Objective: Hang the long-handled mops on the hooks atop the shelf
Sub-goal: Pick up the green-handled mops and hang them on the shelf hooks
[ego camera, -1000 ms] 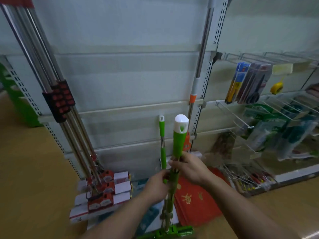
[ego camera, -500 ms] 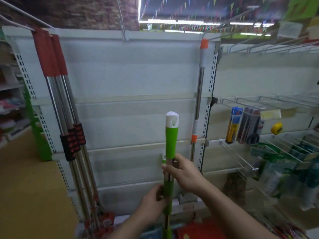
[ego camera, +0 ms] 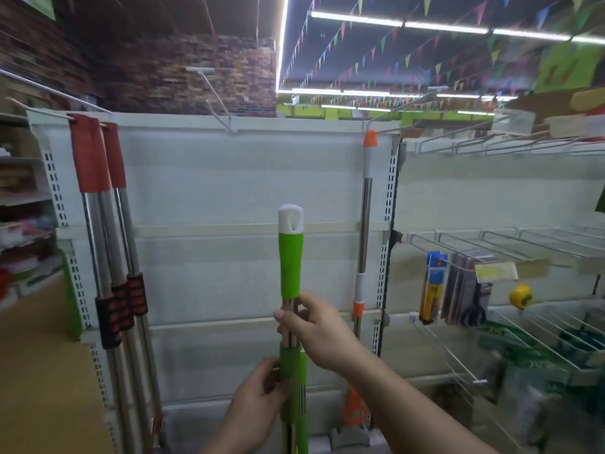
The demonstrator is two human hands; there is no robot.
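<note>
I hold the green mop [ego camera: 290,263] upright before the shelf [ego camera: 229,178], right hand [ego camera: 316,330] fingers curled round its steel shaft, left hand [ego camera: 258,398] gripping the sleeve below, so its white loop [ego camera: 290,219] (well under the bare hook [ego camera: 215,93]) faces up for hanging.

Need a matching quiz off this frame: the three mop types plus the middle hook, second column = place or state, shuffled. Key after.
Column 1
1. green-handled mop
2. red-capped mops
3. orange-tipped mop
4. centre hook

Column 2
A. hanging at the top left corner of the shelf
B. bare, nothing on it
C. gripped by the left hand and the right hand
D. upright beside the perforated post

Pairs: 1-C, 2-A, 3-D, 4-B
</note>
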